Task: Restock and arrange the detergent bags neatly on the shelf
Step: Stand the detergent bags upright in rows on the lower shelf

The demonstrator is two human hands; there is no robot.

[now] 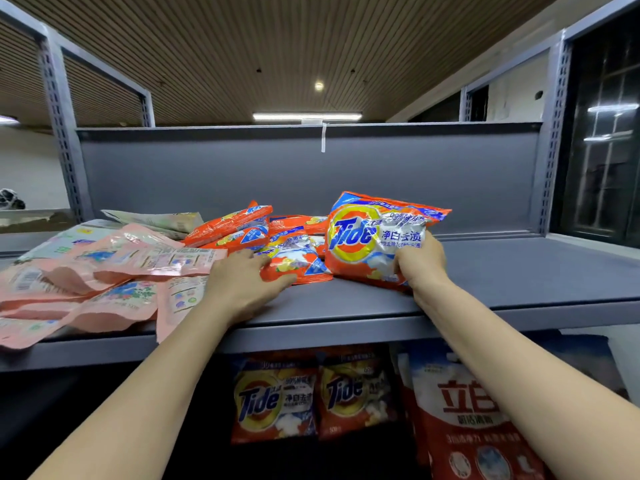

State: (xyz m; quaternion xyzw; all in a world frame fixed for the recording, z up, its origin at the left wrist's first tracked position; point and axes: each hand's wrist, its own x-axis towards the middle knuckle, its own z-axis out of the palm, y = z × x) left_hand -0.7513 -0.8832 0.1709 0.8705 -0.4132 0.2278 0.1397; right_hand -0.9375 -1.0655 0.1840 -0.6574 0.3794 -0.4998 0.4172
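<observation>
On the grey shelf (519, 271), the right hand (420, 263) grips an upright orange Tide bag (370, 237) mid-shelf, while the left hand (242, 278) rests flat-fingered on a fallen Tide bag (298, 265) near the front edge.

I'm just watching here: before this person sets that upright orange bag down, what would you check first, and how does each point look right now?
1. Right hand grips the upright Tide bag: ok.
2. Bare shelf space to that bag's right: ok.
3. Left hand touches the small orange bag; firm hold: cannot tell.
4. Orange bag pile tidy: not ok, bags overlap.
5. Pink pouches tidy: not ok, some overhang the front edge.
6. Held bag standing unaided: cannot tell.
</observation>
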